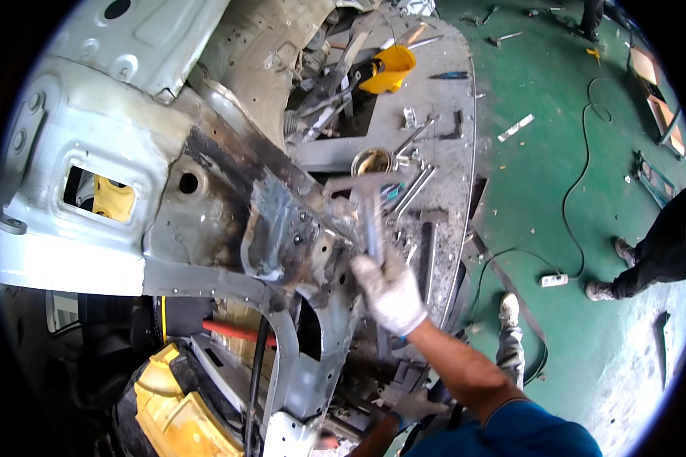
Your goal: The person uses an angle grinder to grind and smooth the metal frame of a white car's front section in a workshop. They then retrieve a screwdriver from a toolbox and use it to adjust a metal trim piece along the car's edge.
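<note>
My right hand (pixel 387 295), in a white glove, is closed on a motion-blurred hammer (pixel 373 221), its head raised by a rusty, scorched section of the car's bare metal body (pixel 297 244). My left hand (pixel 418 407), also gloved, is low near the bottom edge among dark metal pieces; its grip is unclear. Just behind the hammer lie a round tin (pixel 372 161), several hand tools (pixel 415 190) and loose metal bits on a grey platform (pixel 446 99).
A yellow object (pixel 389 68) lies farther back; yellow padding (pixel 175 404) fills the lower left. On the green floor (pixel 533 175) are a cable, a power strip (pixel 553 280) and scattered tools. Other people's legs (pixel 636 274) stand at the right and top.
</note>
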Tool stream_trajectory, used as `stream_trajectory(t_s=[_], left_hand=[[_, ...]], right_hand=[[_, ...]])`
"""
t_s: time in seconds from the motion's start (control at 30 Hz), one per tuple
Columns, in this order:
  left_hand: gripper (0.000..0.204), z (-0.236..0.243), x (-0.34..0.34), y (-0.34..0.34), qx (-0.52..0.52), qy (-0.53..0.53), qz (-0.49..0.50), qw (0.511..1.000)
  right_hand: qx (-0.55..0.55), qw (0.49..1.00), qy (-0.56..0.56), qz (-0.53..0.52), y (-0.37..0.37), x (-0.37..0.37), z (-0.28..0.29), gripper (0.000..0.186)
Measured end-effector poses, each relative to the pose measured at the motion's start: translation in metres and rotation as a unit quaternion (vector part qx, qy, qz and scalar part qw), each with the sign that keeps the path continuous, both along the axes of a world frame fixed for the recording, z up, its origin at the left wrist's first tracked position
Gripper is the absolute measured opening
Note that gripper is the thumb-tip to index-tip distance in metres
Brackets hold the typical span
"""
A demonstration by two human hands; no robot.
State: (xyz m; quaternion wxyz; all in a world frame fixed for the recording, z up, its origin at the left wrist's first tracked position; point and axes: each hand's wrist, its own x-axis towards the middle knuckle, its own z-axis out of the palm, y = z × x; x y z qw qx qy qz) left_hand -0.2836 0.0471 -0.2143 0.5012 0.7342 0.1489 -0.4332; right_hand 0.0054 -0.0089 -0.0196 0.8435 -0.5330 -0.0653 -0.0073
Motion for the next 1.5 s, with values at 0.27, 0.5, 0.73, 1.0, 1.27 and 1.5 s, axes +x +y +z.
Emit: stream_trajectory(t_s=[0.27,0.5,0.73,1.0,1.27,1.5], left_hand=[[0.073,0.033,0.025,-0.008,0.056,0.098,-0.047,0.992],[0.075,0.003,0.011,-0.002,-0.033,0.046,-0.004,0.998],[0.076,0.028,0.026,-0.009,0.018,0.087,-0.019,0.996],[0.077,0.034,0.028,-0.010,0.044,0.086,-0.030,0.995],[0.071,0.049,0.040,-0.013,0.002,0.128,-0.017,0.992],[0.061,0.060,0.040,-0.019,-0.005,0.075,0.028,0.997]], right_hand=[[0.192,0.958,0.036,-0.208,-0.070,0.027,0.046,0.032],[-0.020,0.996,0.028,0.081,-0.014,0.003,0.008,0.033],[0.034,0.996,-0.021,-0.086,-0.047,0.004,0.035,0.027],[-0.027,0.998,0.009,0.051,-0.030,0.027,0.000,0.037],[-0.274,0.908,-0.286,-0.135,-0.022,0.046,0.024,0.029],[-0.185,0.976,-0.113,-0.012,-0.058,0.032,0.046,0.035]])
